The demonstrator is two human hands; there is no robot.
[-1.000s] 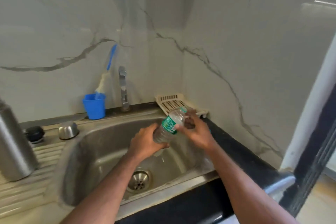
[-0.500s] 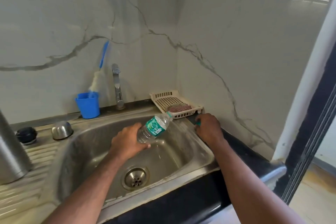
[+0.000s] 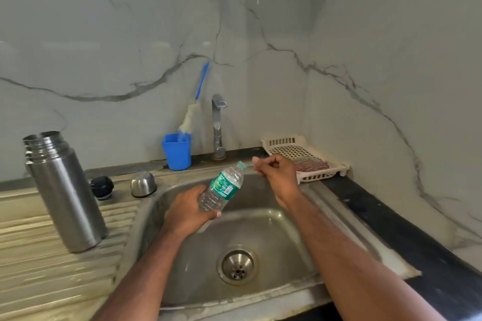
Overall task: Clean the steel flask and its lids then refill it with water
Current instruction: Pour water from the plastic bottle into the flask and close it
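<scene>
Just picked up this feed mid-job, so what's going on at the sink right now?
A person stands at the steel sink. Their left hand grips a small plastic water bottle, tilted over the basin, while the right hand hovers by its neck, fingers curled; whether it holds a cap is unclear. The open steel flask stands upright on the drainboard, with its black stopper and steel cup lid beside it. The tap is not running.
</scene>
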